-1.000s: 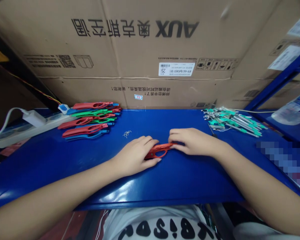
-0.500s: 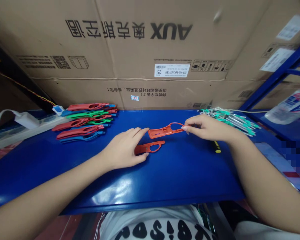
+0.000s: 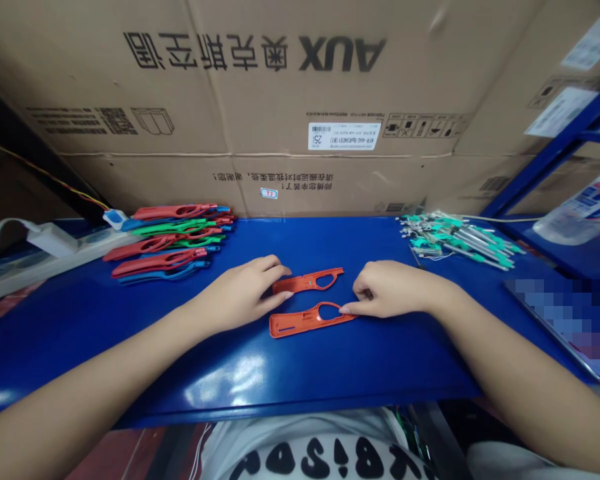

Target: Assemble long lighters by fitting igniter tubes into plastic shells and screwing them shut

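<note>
Two red-orange plastic handle shell halves, each with an oval finger hole, are at the middle of the blue table. My left hand (image 3: 245, 291) is closed on the left end of the farther shell half (image 3: 309, 281), thumb in front and fingers behind. The nearer shell half (image 3: 293, 323) has its hollow inner side up, with a slot and small ribs showing. At its right end my right hand (image 3: 395, 290) pinches it between thumb and curled fingers. That shell half's right tip is partly hidden by the hand.
At the back left lies a pile of red, green and blue handles (image 3: 165, 241) beside a white power strip (image 3: 90, 250). Teal parts with metal rods (image 3: 465, 240) are heaped at the back right. A large cardboard box (image 3: 260, 100) stands behind the blue table (image 3: 330, 373).
My right hand has brought its shell half toward me and to the left, now in front of the other one. My left hand has shifted its shell half slightly away from me.
</note>
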`<state>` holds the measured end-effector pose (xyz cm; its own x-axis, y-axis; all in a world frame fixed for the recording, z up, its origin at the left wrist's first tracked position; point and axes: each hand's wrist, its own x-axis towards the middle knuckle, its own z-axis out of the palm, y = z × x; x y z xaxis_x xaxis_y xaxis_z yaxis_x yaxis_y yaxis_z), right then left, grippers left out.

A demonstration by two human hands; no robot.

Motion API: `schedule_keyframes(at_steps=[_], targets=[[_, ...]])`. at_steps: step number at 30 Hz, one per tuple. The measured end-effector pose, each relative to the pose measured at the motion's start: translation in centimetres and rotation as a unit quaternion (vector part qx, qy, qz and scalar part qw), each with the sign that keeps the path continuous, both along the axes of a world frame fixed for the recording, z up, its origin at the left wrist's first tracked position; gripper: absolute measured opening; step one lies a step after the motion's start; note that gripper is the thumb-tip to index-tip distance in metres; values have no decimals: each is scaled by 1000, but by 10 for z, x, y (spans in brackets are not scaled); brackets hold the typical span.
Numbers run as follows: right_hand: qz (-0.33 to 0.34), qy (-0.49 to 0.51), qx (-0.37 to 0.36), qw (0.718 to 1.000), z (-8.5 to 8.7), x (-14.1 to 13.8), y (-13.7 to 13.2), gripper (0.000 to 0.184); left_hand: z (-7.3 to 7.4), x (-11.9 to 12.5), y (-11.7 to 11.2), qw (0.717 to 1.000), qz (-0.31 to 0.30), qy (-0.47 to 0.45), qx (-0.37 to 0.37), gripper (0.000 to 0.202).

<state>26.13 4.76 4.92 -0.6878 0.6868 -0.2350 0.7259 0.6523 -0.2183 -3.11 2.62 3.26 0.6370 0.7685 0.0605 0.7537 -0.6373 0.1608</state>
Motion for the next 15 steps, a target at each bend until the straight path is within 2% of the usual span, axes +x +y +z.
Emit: schedule_keyframes(at_steps=[2,4,7,9,15], targets=[[6,38,42,998,2,2,1,41,7,2,-6,1000,-19,15,15,31],[27,102,71,992,2,3,2,29,12,4,-13,999,-36,39,-2,31],[57,159,77,983,-5,-1,2,31,14,6,-18,997,-32,58,-40,34],[73,155,66,983,-13,-6,1,32,10,6,-16,997,-21,46,-55,31],[89,144,44,985,-25,-13,3,14,-9,8,-4,993,12,-71,-90,15]])
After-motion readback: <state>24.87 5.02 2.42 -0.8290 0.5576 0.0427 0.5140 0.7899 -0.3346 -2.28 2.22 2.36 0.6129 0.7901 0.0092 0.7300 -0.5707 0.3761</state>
